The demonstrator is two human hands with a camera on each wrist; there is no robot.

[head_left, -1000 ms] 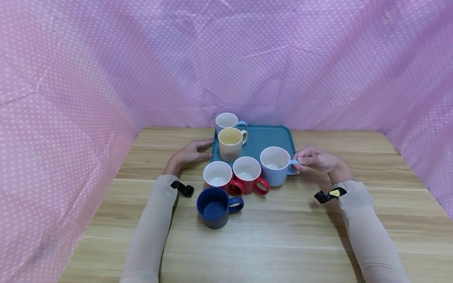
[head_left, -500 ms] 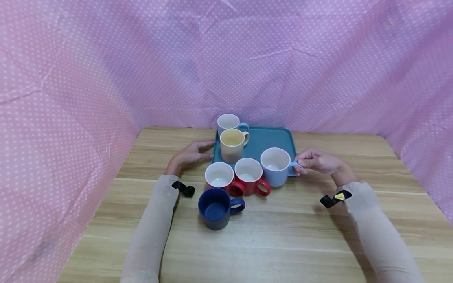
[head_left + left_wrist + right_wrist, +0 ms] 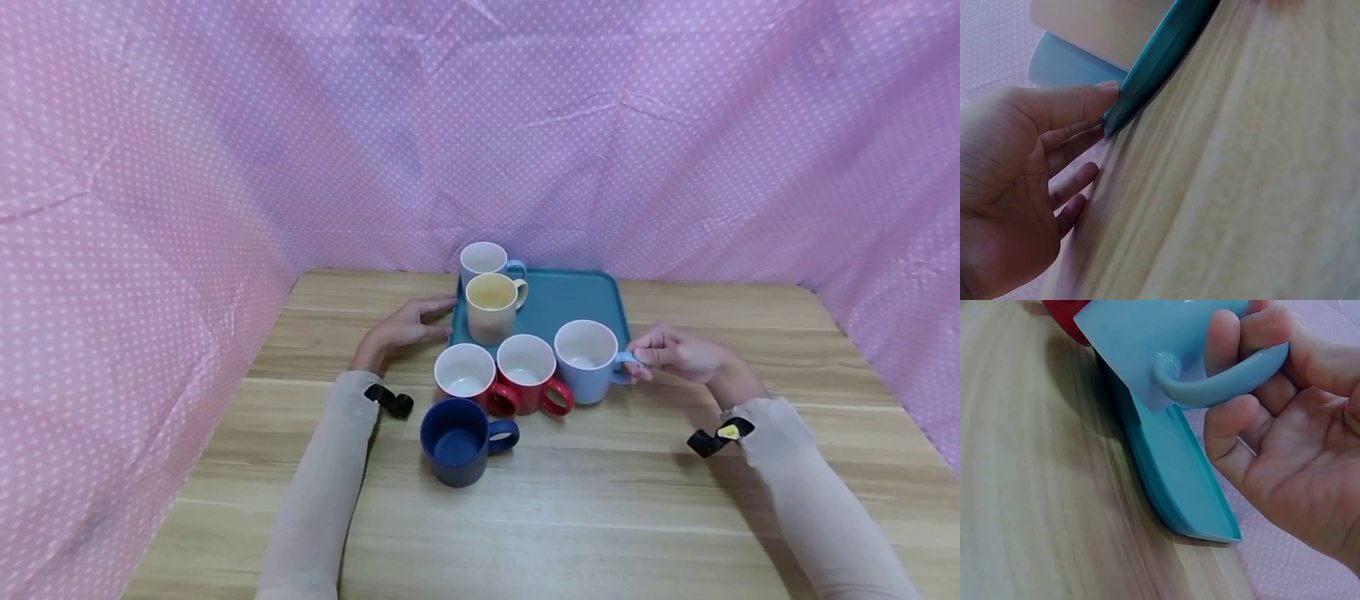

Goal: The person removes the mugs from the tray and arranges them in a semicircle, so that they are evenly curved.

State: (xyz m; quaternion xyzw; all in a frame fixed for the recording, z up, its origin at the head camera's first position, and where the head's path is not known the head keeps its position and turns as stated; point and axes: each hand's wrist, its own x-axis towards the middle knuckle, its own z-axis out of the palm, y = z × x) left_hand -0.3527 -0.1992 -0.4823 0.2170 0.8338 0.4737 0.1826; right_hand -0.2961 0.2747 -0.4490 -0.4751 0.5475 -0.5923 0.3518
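My right hand (image 3: 678,354) grips the handle of a light blue mug (image 3: 588,375), white inside, at the tray's front right. In the right wrist view, fingers curl round the handle of the light blue mug (image 3: 1147,337), which overlaps the teal tray (image 3: 1191,481). My left hand (image 3: 405,323) touches the left side of the teal tray (image 3: 562,300) with thumb and fingers fairly straight. The left wrist view has my left hand's (image 3: 1029,150) thumb and fingertips at the rim of the tray (image 3: 1154,75). A cream mug (image 3: 491,312) and another light blue mug (image 3: 480,258) stand on the tray's left.
Two red mugs (image 3: 527,371), white inside, stand side by side before the tray, close to the held mug. A dark blue mug (image 3: 454,450) stands nearer on the wooden table (image 3: 600,517). Pink dotted cloth (image 3: 480,125) hangs behind and at the sides.
My right hand has drawn the light blue mug slightly toward me and to the right. The left hand and the other mugs keep their places.
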